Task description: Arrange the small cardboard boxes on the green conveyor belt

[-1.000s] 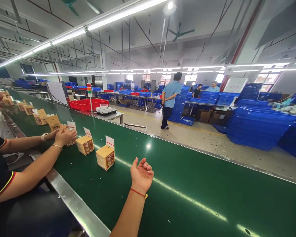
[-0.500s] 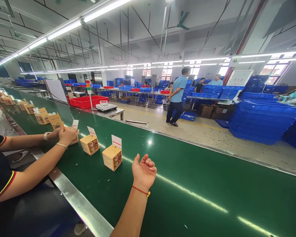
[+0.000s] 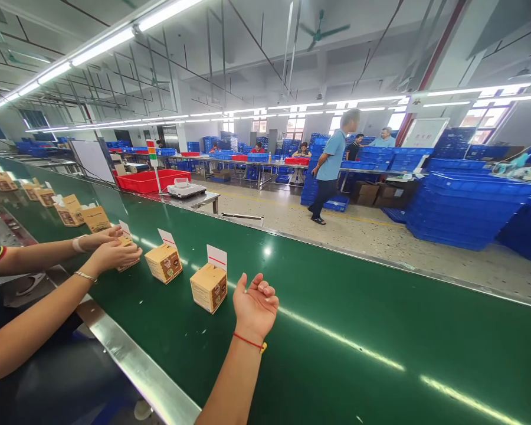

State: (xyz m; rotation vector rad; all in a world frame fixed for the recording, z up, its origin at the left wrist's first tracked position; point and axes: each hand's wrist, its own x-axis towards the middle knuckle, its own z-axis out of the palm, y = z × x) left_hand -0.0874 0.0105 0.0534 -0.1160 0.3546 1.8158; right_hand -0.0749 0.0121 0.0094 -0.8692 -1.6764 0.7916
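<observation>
Nearest carton [image 3: 209, 287] has ridden the green belt [image 3: 336, 307] closer since a second ago and now sits just beside the right hand [image 3: 255, 306], not touching. That hand rests on the belt, fingers loosely curled, grip holding nothing. Left hand out of view. A co-worker's hands [image 3: 112, 251] close on a carton [image 3: 126, 242] farther up; another carton [image 3: 163, 263] lies between.

You're working under bright, even light from the ceiling tubes [image 3: 101, 46] and the far windows [image 3: 484, 130]. The tubes throw glare streaks along the glossy belt [image 3: 380, 330]. Shadows are faint. The wide lens bends lines at the edges; the walking person [image 3: 331, 165] is slightly blurred.
</observation>
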